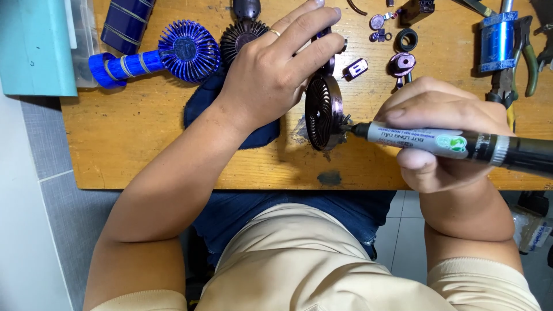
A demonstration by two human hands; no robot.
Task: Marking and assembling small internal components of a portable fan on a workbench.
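Hands meet over a wooden table [144, 155], seen from above. The left hand [276, 69] reaches in from the near left, its fingers curled over the far edge of a dark purple fan grille [321, 112], which it holds up on its rim near the middle of the table so that the round slatted face turns toward the right. The right hand [443, 124] is closed tightly around a thick black marker [438, 141] with a pale label, gripping it across the barrel; the marker lies roughly level, its tip pointing left and touching the right edge of the grille.

Under the left wrist lies a dark blue cloth [253, 135]. To the far left rests a blue handheld fan [167, 55] with a round ribbed head and a handle wrapped in bands, and just beside it, partly hidden by the left hand, a second dark fan head [239, 35]. Small purple parts [401, 63] and a black ring [406, 39] are scattered on the far side, right of the left hand's fingertips. At the far right stand a blue cylindrical piece [496, 40] and a pair of green-handled pliers [527, 57]. A teal box [34, 46] sits at the far left corner. Near the table's front edge there is a dark smudge [329, 177].
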